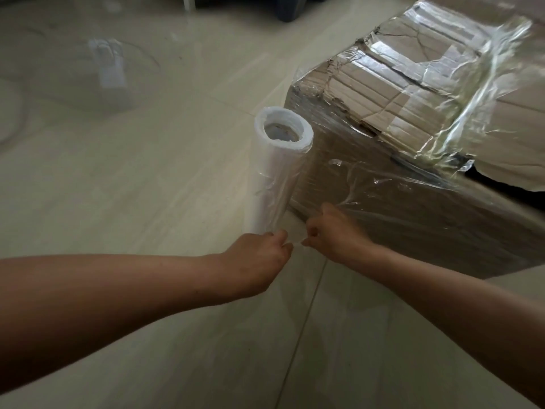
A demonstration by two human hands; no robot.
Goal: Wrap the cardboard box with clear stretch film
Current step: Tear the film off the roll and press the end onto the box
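Observation:
A worn cardboard box sits on the floor at the right, its torn top and near side covered in clear stretch film. A white roll of film stands upright just off the box's near left corner, a sheet running from it onto the box's side. My left hand is at the foot of the roll, fingers curled, pinching the film's lower edge. My right hand is close beside it at the box's bottom corner and pinches the same stretch of film.
Pale floor tiles spread to the left and toward me. A transparent round object lies at the far left. Something dark stands at the top edge behind the box.

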